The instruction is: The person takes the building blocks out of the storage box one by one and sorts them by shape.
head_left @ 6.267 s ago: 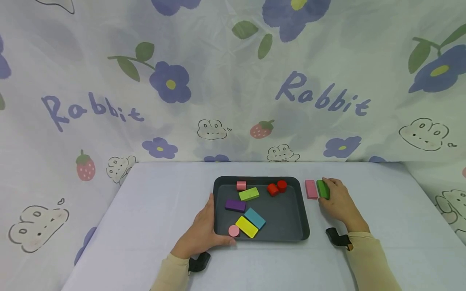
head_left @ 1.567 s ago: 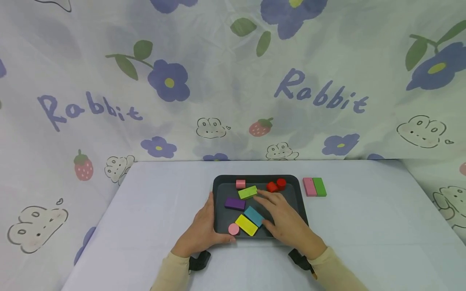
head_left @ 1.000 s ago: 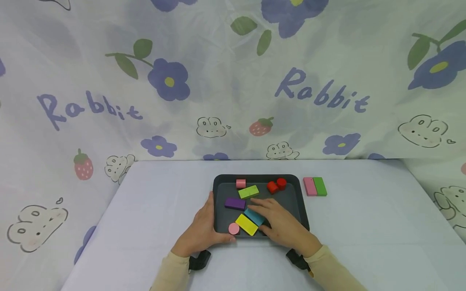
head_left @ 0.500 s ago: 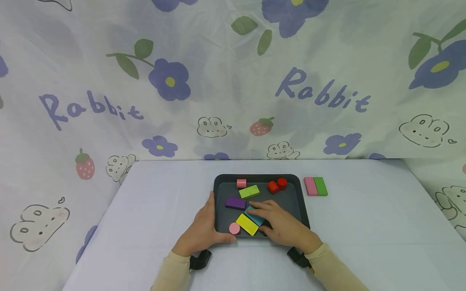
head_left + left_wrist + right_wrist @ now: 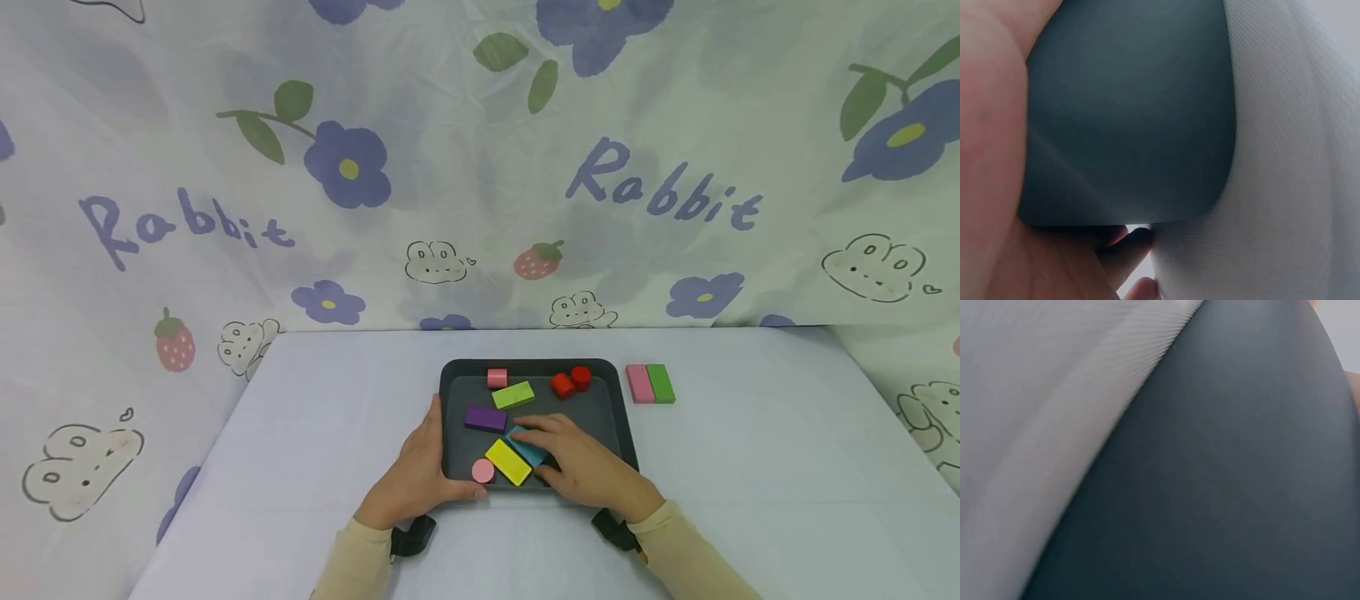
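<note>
In the head view my left hand holds the near left corner of a dark grey tray, fingers along its left side and thumb along the front edge. My right hand reaches over the tray and pinches a blue block, thumb at its near end and fingertips at its far end; the hand covers part of it. Just left of the blue block lies a yellow block. A pink disc sits beside the yellow block, near my left thumb.
Also in the tray are a purple block, a lime block, a pink cylinder and two red pieces. Right of the tray, a pink block and a green block lie side by side on the white table.
My right hand has left the green block, which now lies against the pink one, and come over the tray to the blue block. The blue block has shifted slightly; my left hand stays put.
</note>
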A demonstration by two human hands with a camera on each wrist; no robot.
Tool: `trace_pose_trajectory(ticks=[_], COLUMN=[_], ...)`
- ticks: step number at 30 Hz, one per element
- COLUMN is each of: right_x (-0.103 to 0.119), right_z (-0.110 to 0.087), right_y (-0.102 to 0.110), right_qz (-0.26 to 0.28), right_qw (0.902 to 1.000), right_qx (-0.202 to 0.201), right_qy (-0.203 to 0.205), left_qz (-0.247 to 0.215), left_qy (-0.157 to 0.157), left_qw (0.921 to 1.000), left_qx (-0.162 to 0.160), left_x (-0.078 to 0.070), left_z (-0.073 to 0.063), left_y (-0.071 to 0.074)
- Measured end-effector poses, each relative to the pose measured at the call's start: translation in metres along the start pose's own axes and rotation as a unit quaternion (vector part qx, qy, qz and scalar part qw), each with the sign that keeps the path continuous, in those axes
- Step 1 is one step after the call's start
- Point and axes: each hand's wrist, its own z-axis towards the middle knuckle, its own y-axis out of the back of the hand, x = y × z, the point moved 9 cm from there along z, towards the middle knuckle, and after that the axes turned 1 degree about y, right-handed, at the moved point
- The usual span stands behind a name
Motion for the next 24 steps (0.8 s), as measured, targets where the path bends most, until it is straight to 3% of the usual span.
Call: trace_pose_trajectory(ticks=[11,24], right_x=[-0.0021,-0.0040], right_z=[-0.0021,-0.0013], right_y=[0.0048,0.0064], right_qz=[-0.015,-0.027], right_qw=[0.9984,0.9954], right_qx=[-0.026,-0.061], right_qy=[-0.048,-0.070], left_qz=[-0.002,0.001], left_qy=[0.003,0.005], left_qw=[1.0000,1.0000], left_qx=[0.000,-0.006], left_x=[-0.0003,-0.0010], left_z=[-0.0002,-0.0005], left_y=[0.0007,0.0016])
